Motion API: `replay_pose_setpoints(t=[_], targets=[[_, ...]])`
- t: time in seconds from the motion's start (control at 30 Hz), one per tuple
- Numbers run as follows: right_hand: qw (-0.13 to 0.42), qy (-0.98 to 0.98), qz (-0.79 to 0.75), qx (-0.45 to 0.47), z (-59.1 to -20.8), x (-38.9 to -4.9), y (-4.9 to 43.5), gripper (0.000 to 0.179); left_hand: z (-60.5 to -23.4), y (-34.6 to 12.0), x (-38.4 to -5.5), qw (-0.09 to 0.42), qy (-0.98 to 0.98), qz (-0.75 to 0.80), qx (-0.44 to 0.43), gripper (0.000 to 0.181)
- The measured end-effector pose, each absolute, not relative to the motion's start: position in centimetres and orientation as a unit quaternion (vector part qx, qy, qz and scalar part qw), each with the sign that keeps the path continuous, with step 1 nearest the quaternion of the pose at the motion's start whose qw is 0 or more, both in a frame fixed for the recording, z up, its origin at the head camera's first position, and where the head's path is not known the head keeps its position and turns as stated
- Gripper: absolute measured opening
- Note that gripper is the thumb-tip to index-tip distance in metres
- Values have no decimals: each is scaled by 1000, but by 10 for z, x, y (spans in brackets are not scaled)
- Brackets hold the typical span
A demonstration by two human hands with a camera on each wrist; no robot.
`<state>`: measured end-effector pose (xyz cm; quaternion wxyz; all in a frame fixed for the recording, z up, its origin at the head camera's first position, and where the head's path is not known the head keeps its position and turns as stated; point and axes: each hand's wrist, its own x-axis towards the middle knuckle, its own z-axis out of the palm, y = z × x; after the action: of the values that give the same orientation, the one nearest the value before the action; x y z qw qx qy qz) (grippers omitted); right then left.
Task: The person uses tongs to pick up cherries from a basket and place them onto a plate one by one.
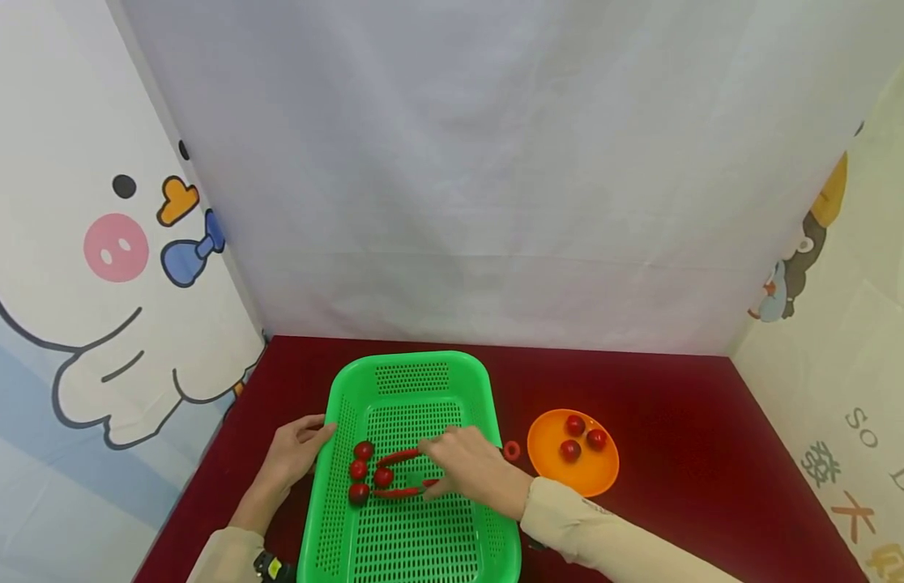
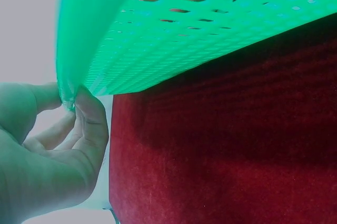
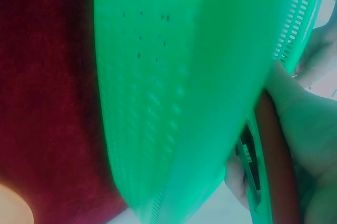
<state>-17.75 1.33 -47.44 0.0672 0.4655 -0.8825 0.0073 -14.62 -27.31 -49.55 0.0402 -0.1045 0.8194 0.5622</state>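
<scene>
A large green plastic basket with perforated sides lies in front of me. My left hand pinches its left rim, thumb and fingers on either side of the rim. Over the basket, my right hand grips red-tipped tongs; their end ring shows past the wrist. The tongs' two arms are spread around a small red round fruit. Three more red fruits line the basket's left side. In the right wrist view, the tongs' red-brown grip runs along the palm.
An orange plate with three red fruits stands right of the basket. Dark red cloth covers the table. A pale curtain hangs behind, with printed cartoon panels at both sides. My right forearm crosses the basket's right rim.
</scene>
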Motion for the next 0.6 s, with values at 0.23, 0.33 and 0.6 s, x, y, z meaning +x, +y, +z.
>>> replay_pose_setpoints(t=[0.23, 0.33, 0.6], targets=[[67, -881, 18, 469, -476, -178, 14, 44, -495, -273, -145, 40, 818, 564, -108, 53], [75, -879, 23, 471, -477, -178, 16, 43, -495, -273, -145, 40, 819, 563, -107, 53], [84, -878, 30, 471, -476, -178, 19, 42, -495, -273, -145, 41, 820, 560, -108, 54]])
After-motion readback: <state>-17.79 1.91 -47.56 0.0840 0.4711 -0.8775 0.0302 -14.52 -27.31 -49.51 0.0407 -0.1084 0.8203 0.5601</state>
